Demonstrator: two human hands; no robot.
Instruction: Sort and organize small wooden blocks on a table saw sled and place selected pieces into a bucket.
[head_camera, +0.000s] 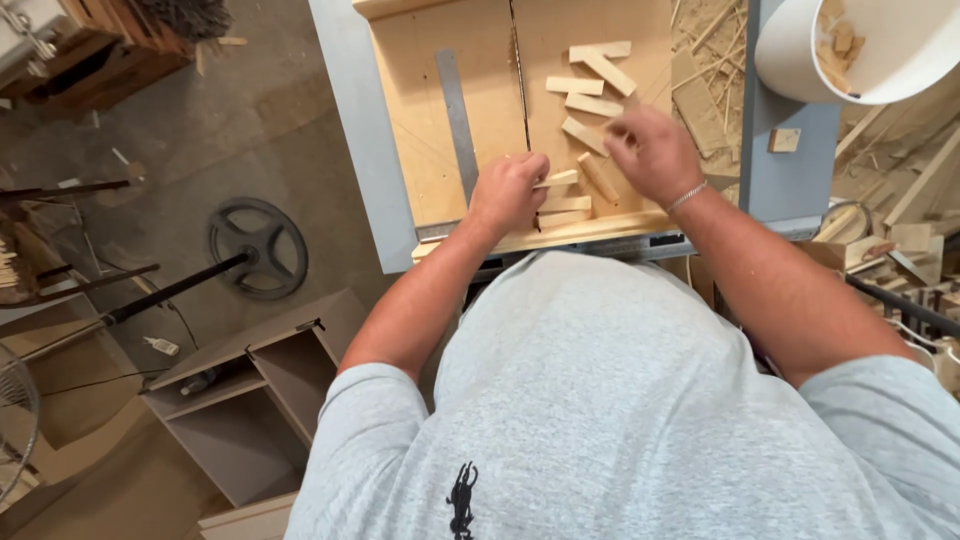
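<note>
My left hand (508, 192) is closed on a small pale wooden block (558, 180) at the near edge of a wooden sled (420, 120) on a saw table. Two more blocks (566, 205) lie stacked just below it against the sled's front fence. My right hand (652, 152) hovers over the sled to the right, fingers bent and blurred; whether it holds a block I cannot tell. A short block (597, 176) lies beside it. Several loose blocks (592, 80) are scattered farther up the sled. A thin saw slot (520, 80) runs up the sled's middle.
A metal ruler strip (457, 120) lies along the sled's left half. A white bucket (800, 50) with wood offcuts stands at top right, above scrap strips. An open grey cabinet (260, 390) and a black wheel (258, 247) sit on the floor at left.
</note>
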